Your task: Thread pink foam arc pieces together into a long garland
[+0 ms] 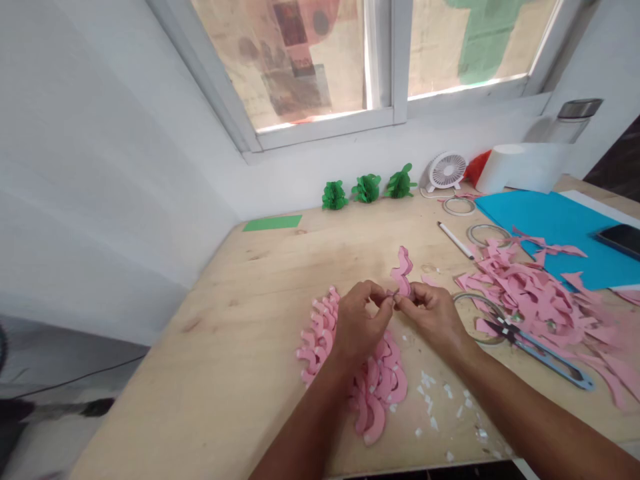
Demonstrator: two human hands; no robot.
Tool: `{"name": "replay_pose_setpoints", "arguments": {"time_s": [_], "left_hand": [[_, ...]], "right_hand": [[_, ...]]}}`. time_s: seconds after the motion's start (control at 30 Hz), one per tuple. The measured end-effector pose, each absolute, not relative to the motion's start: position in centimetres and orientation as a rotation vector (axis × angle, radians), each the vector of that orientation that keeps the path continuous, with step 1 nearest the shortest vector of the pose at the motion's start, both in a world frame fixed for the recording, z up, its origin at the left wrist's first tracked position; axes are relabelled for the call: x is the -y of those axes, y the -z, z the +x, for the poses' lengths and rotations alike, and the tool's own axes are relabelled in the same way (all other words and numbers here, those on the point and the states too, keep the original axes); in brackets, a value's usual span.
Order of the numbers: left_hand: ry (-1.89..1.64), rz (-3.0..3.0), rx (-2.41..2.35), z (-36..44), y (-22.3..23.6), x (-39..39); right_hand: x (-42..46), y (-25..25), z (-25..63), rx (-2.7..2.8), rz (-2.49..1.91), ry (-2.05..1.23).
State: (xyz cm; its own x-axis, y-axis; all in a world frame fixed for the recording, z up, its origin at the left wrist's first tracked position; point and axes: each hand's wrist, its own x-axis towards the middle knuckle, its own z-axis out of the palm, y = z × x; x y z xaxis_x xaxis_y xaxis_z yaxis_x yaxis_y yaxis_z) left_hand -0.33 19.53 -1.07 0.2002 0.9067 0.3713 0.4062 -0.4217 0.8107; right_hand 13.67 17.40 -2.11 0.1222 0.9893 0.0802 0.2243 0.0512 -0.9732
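Between my fingertips, over the middle of the wooden table (235, 360), a wavy pink paper piece (403, 270) is held up. My left hand (364, 319) pinches its lower end from the left, thumb against fingers. From the right, my right hand (433, 313) pinches the same piece, and the two hands nearly touch. Just what lies between the fingertips is partly hidden. Under my left hand and forearm lies a batch of wavy pink paper pieces (387, 380) with small white bits on them; the forearm covers part of it.
Pink paper scraps (535, 293), scissors (545, 357), tape rings (487, 235) and a white pen (455, 240) lie at right. Blue sheets (530, 217) and a phone (623, 239) lie beyond. Green paper shapes (367, 189) and a small fan (447, 171) stand by the wall.
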Motion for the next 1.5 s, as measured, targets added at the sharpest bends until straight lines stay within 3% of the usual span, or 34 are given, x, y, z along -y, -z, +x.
{"name": "replay_pose_setpoints", "arguments": {"time_s": [0.23,0.73,1.03,1.23,1.5], "left_hand": [[-1.178,1.727,-1.201,-0.6,0.9,-19.9],[-1.246,2.664,-1.073,-0.5,1.5,-19.9],[-1.294,2.288,-1.156,-2.3,0.9,-20.8],[-0.975,2.241,-1.243,-3.2,0.9,-21.6],[-0.829,2.27,-1.296,-4.8,1.0,-22.7]], "right_hand": [[-17.5,2.5,13.6,1.238,-1.393,-1.009],[-17.8,3.0,13.8,1.215,-1.338,-1.039],[-17.9,2.4,13.9,1.04,-1.413,-1.09],[-18.1,2.1,14.3,1.025,-1.422,-1.054],[-18.0,1.6,14.3,1.028,-1.425,-1.054]]}}
